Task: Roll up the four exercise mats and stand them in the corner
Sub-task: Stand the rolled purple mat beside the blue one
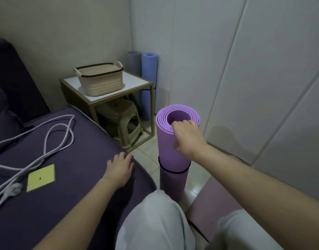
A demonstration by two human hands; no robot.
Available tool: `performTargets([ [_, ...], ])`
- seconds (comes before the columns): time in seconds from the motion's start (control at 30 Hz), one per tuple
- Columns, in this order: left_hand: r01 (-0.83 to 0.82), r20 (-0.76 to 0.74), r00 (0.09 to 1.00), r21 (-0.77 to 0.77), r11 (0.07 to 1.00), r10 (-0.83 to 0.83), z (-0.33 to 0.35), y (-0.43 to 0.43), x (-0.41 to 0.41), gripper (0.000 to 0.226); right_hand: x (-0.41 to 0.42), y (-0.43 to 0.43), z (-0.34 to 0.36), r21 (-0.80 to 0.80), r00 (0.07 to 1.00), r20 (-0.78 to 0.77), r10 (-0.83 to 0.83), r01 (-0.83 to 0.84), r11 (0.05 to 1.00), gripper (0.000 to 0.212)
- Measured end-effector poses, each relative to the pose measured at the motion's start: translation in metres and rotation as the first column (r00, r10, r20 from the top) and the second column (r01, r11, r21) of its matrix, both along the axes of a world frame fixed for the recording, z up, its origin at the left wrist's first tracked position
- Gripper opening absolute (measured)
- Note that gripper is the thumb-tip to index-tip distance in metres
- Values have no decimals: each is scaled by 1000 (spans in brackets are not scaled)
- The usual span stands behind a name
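Observation:
A rolled purple mat (168,154) stands upright on the tiled floor in front of me, a black elastic band around its lower half. My right hand (186,137) grips its top rim, fingers hooked over the edge and thumb on the outer side. My left hand (120,167) rests flat, fingers spread, on the edge of the dark purple bed. In the far corner a grey rolled mat (132,62) and a blue rolled mat (149,83) stand upright against the walls. A pink mat (214,201) lies flat on the floor at lower right, partly hidden by my knees.
A gold-framed side table (137,79) with a beige basket (101,78) stands between the bed and the corner, a plastic stool (121,120) under it. The bed (79,177) holds a white cable (52,139) and a yellow note (41,177). White wardrobe panels (254,87) line the right.

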State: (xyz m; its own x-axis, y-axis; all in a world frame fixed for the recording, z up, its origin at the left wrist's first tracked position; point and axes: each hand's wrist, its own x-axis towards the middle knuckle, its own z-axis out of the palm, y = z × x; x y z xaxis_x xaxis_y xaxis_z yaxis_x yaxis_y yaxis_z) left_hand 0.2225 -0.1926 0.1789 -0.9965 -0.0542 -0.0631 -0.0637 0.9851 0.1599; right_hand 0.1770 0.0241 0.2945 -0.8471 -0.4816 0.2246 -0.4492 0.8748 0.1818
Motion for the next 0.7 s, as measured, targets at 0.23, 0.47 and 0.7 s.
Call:
performTargets([
  [0.23,-50,333,941,-28,998,57,-36,-29,12,47,-14,-21,-5,-15,1000,16,7,-7,1000,38],
  [0.47,-52,465,884,-11,999,51,-32,-33,1,71,-53,-38,-3,38,992,123,13,-18,999,39],
  [0.7,-72,471,879,-19,997,73,-29,-24,-14,73,-89,-32,-2,27,991,114,-67,65,998,44],
])
